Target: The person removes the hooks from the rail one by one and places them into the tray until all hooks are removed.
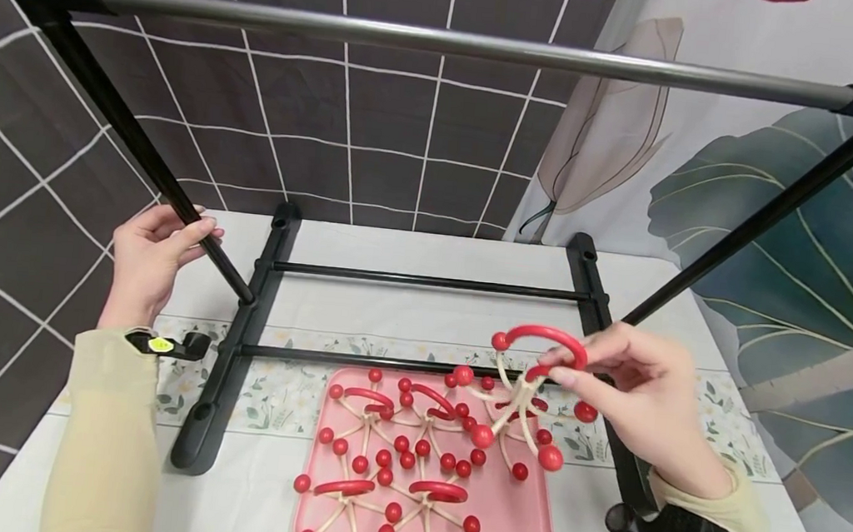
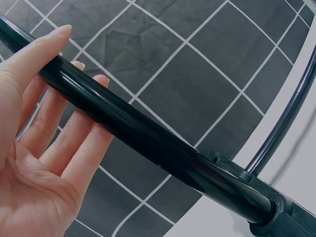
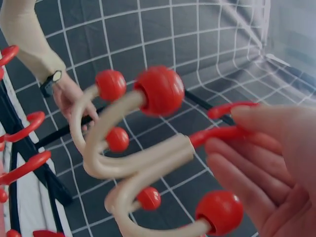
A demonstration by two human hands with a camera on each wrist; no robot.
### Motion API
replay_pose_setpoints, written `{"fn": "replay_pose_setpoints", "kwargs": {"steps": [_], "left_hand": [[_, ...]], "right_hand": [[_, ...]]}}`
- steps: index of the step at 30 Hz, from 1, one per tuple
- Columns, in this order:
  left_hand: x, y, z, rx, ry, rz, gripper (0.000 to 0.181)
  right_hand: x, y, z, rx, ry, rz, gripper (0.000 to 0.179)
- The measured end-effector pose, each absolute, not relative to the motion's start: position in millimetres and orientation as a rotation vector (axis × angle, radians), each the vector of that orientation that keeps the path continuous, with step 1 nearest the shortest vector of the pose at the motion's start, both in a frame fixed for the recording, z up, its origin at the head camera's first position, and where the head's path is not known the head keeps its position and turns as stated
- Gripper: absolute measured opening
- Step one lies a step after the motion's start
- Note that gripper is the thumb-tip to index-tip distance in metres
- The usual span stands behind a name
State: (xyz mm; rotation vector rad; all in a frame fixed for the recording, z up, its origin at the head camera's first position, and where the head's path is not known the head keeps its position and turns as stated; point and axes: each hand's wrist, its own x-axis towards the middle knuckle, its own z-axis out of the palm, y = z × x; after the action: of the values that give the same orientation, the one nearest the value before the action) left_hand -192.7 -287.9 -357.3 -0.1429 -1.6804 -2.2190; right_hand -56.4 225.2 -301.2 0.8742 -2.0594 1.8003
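In the head view my left hand [image 1: 152, 257] holds a slanting black upright [image 1: 143, 143] of a rack. The left wrist view shows the thumb on the near side of the upright [image 2: 133, 123] and fingers [image 2: 79, 143] behind it. With thumb and fingertips, my right hand [image 1: 645, 392] pinches the red hook [image 1: 549, 334] of a multi-prong hanger, whose cream prongs [image 1: 521, 403] end in red balls. This hanger is raised over the back right of a pink tray [image 1: 508, 515]. Close up in the right wrist view, the hanger's cream stem [image 3: 163, 155] points away from the fingers.
Several similar hangers [image 1: 348, 494] lie in the tray, red hooks up. A grey top bar [image 1: 444, 42] spans the rack, with black feet [image 1: 207, 424] and thin lower bars [image 1: 425, 281] on the white tablecloth [image 1: 427, 253]. A dark checked curtain [image 1: 386, 104] hangs behind.
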Motion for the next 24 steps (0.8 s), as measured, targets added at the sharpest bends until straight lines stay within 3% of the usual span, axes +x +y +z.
{"fn": "replay_pose_setpoints", "kwargs": {"steps": [12,18,24], "left_hand": [[-193.0,-288.2,-357.3,-0.131,-1.668,-2.23,0.022],[-192.7,-287.0,-357.7,-0.131,-1.664,-2.243,0.021],[-193.3,-287.7,-357.4,-0.129,-1.66,-2.246,0.022]], "right_hand": [[-29.5,251.0,-332.3,1.162,-2.108,1.975,0.033],[-18.0,245.7,-358.6,1.036,-2.332,1.877,0.039],[-6.2,243.8,-379.7,0.854,-2.478,1.873,0.033]]}}
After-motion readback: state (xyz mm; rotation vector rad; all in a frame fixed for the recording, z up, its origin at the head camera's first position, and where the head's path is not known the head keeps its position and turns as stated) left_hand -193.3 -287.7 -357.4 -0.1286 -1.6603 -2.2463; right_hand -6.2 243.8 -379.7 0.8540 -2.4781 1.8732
